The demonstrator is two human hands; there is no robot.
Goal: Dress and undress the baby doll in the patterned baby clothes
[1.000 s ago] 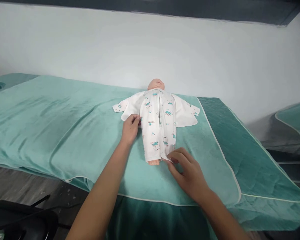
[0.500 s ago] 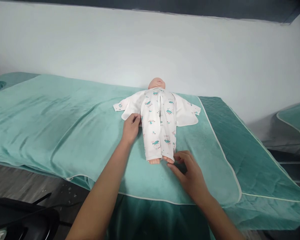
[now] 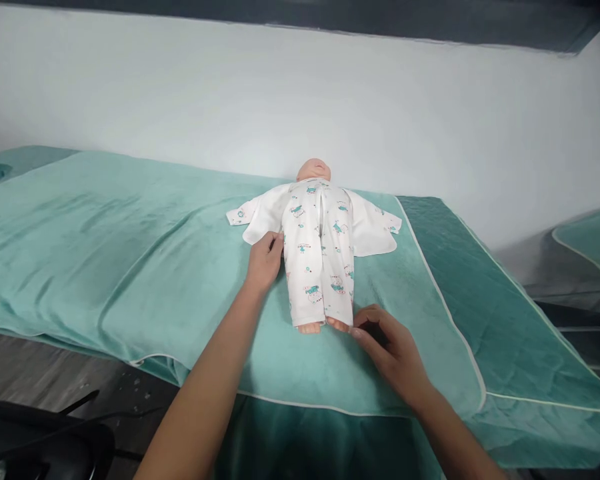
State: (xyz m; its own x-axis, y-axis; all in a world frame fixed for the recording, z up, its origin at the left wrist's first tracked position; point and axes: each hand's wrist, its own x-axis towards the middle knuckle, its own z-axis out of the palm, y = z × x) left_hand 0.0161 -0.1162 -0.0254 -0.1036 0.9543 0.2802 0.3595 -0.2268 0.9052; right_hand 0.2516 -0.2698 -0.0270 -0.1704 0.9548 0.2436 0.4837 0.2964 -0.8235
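Two hands at one doll (image 3: 316,253), which lies face up, head at 12 o'clock and feet at 6, on a teal blanket (image 3: 130,267).

Doll: dressed in a white printed romper (image 3: 320,267); bare feet show at the leg cuffs. White cloth flaps spread out at 3 and 9 o'clock of the torso.

Left hand (image 3: 264,261): at 9 o'clock of the doll, fingers curled against the romper's side edge by the flap; whether it pinches the cloth or only presses cannot be told.

Right hand (image 3: 393,350): at 5 o'clock of the doll, fingers half curled, tips at the cuff beside one foot; a true grasp cannot be told.

Surroundings: darker teal quilt (image 3: 490,313) under the blanket at 3 o'clock; white wall (image 3: 300,100) at 12; black object (image 3: 45,440) at 8.
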